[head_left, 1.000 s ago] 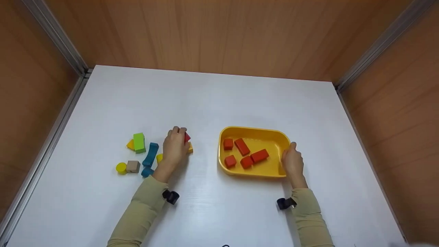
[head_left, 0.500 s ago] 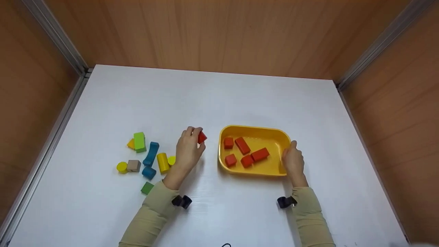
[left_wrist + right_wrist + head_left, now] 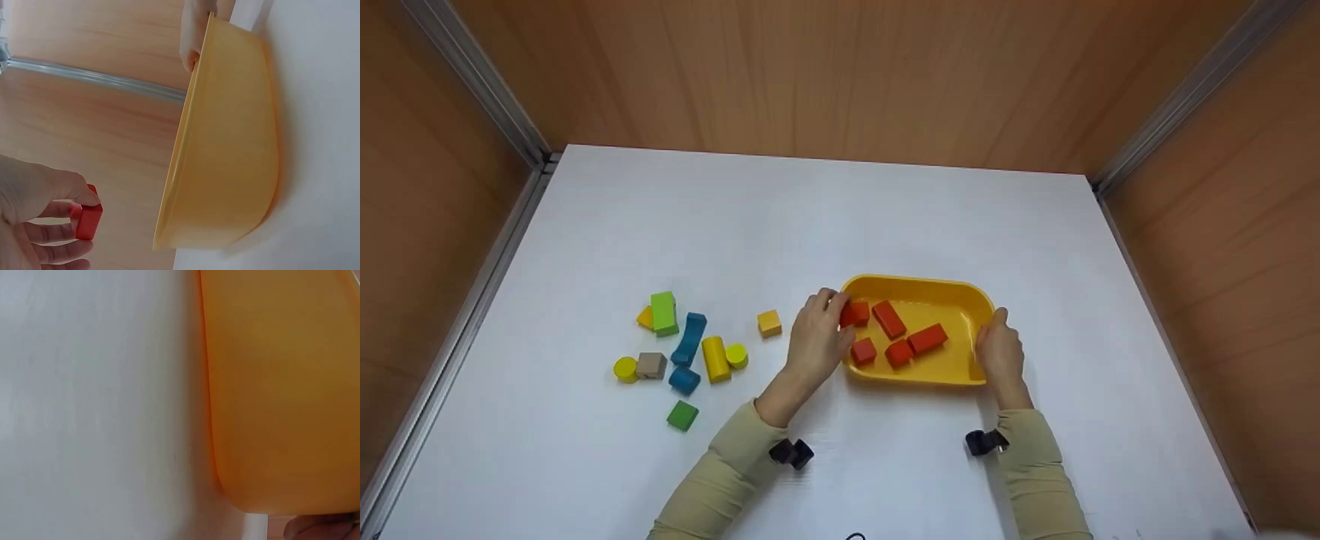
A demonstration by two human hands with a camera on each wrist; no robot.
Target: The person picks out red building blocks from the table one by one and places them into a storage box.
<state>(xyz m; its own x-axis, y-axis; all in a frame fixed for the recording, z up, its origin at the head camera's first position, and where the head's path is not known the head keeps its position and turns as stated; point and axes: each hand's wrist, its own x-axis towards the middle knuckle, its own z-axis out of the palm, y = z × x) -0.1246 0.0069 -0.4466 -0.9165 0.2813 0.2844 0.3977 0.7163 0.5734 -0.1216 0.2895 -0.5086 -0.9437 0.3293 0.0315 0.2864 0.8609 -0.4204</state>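
Note:
My left hand (image 3: 816,337) pinches a red block (image 3: 89,220) between thumb and fingers, raised near the left rim of the yellow tray (image 3: 937,288). In the left wrist view the block hangs above the rim's height, apart from the tray (image 3: 225,140). My right hand (image 3: 1002,356) grips the tray's right end, thumb at the rim. Several red blocks lie inside the tray, among them a long one (image 3: 889,319) and a cube (image 3: 863,351). The right wrist view shows the tray's outer wall (image 3: 287,394) and part of the right hand's fingers (image 3: 320,527).
Left of the tray lie loose blocks: an orange-yellow cube (image 3: 769,323), a yellow cylinder (image 3: 716,359), a blue curved block (image 3: 689,339), a green cube (image 3: 682,415), a light green block (image 3: 664,313) and a grey-brown cube (image 3: 651,365). Wooden panels (image 3: 840,75) enclose the white table.
The left hand has carried the red block rightward from the loose blocks to the tray's left rim, uncovering the orange-yellow cube. The right hand and the tray have stayed in place.

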